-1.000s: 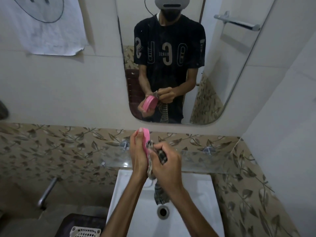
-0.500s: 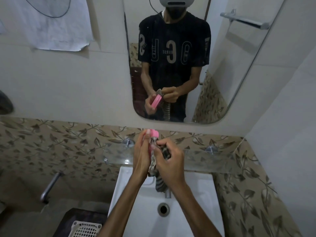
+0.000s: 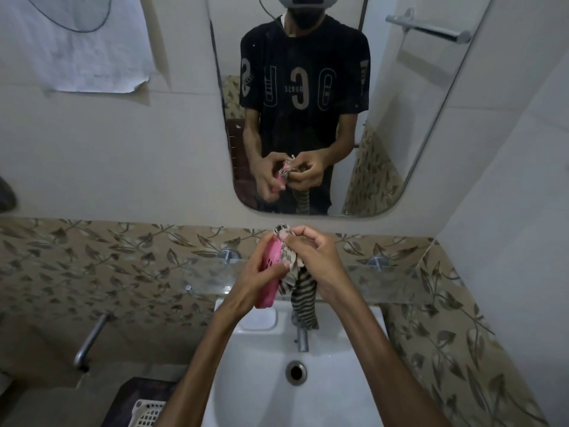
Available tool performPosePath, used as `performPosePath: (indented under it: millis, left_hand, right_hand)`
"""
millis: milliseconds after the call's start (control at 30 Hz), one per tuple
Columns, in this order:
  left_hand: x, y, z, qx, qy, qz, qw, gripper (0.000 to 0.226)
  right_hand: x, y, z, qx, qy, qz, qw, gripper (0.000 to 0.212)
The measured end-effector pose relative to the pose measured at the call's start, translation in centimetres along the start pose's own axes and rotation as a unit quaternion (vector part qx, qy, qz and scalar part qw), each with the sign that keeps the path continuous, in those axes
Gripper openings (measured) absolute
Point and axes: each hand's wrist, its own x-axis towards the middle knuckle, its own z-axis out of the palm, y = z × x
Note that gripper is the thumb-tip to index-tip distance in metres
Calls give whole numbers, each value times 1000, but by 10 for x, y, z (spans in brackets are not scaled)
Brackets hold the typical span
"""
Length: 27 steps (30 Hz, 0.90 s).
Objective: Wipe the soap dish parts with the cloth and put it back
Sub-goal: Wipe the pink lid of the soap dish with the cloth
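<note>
Since a moment ago the pink soap dish part [image 3: 270,271] has turned from edge-on to show its slotted face, and the cloth now reaches up over its top end.

On the far left, a metal tap [image 3: 91,340] juts from the leaf-patterned tile band [image 3: 92,266], and a white slotted basket [image 3: 147,412] shows at the bottom edge. Above them a sheet of paper [image 3: 80,47] hangs on the pale wall.

Near the centre, the left hand [image 3: 255,282] grips the soap dish part, fingers curled behind it and thumb pressed across its front, holding it upright and slightly tilted above the back of the white wash basin [image 3: 264,380]. Just right of it, touching the pink plastic, the striped cloth [image 3: 300,288] is bunched against the dish, its tail hanging down to the basin tap [image 3: 302,339]. The right hand [image 3: 317,260] pinches the cloth with curled fingers, pressing it to the dish.

Behind the hands runs a glass shelf [image 3: 385,283]. Above it a mirror [image 3: 415,118] reflects the person in a black printed t-shirt, both hands together. In the mirror's upper right, a metal towel rail [image 3: 428,26] is reflected.
</note>
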Motion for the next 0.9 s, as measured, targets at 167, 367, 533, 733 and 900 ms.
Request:
performPosePath:
  millis: [167, 367, 533, 733, 900]
  left_hand:
    - [4, 11, -9, 89, -81, 9, 993, 83]
    - [-5, 4, 6, 81, -70, 39, 993, 85]
    - [-7, 7, 13, 112, -53, -5, 992, 88]
    - [-13, 10, 10, 145, -51, 11, 988, 92]
    - [-11, 11, 13, 187, -45, 0, 981, 95]
  right_hand:
    - [-15, 10, -1, 1, 14, -58, 998, 15]
    - [-15, 19, -2, -61, 69, -131, 987, 2]
    - [-12, 14, -2, -97, 85, -130, 983, 8]
    - [-23, 19, 2, -154, 83, -168, 970, 7]
    - [-16, 17, -3, -181, 74, -180, 964, 6]
